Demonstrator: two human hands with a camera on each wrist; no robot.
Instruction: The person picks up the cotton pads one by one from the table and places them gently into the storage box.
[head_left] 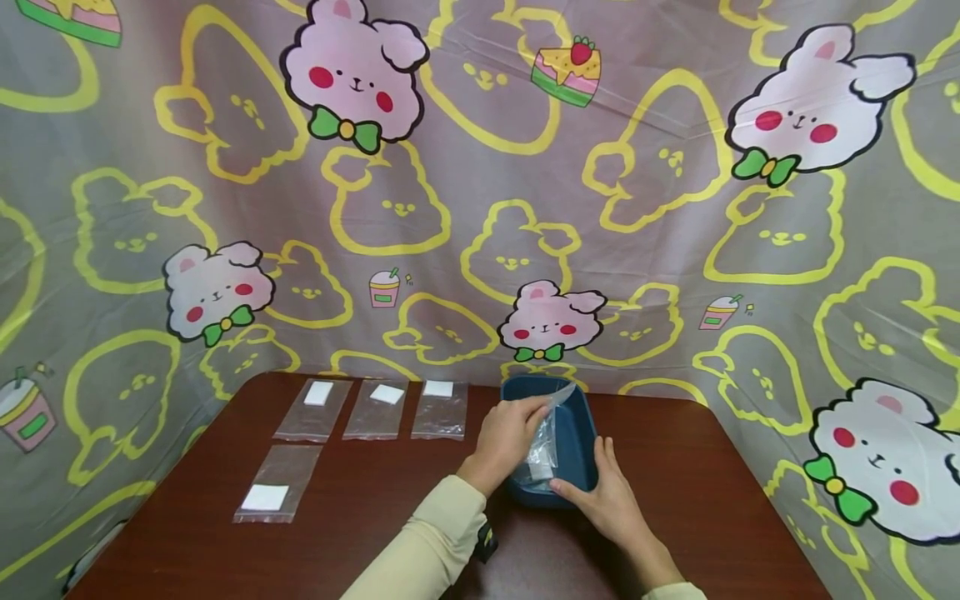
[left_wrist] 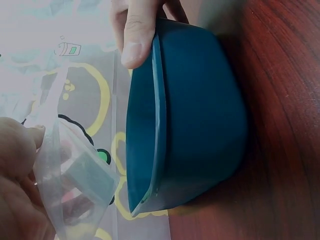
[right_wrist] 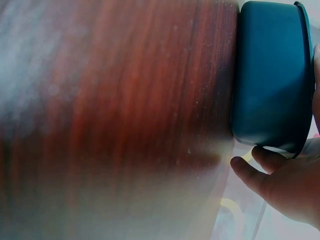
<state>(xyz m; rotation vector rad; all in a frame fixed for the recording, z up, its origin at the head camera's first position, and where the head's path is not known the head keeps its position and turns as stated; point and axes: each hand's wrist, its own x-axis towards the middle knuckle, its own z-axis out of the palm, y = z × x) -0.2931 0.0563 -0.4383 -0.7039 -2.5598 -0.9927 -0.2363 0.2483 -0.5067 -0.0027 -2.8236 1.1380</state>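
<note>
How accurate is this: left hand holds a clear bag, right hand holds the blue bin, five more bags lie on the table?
The count is wrong: four more bags lie on the table, not five, as the head view shows. The left hand does hold a clear bag and the right hand the blue bin.

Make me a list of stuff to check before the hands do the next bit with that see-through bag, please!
1. Left hand has the held bag: ok, its fingers pinch it near the top.
2. Right hand steadies the blue bin: ok, thumb and fingers grip its rim.
3. White piece inside the held bag: ok, it shows through the plastic.
4. Held bag set down: not ok, it hangs at the bin's opening.
5. Row of three bags lying apart from each other: ok.
6. Held bag's seal closed: cannot tell.
</note>
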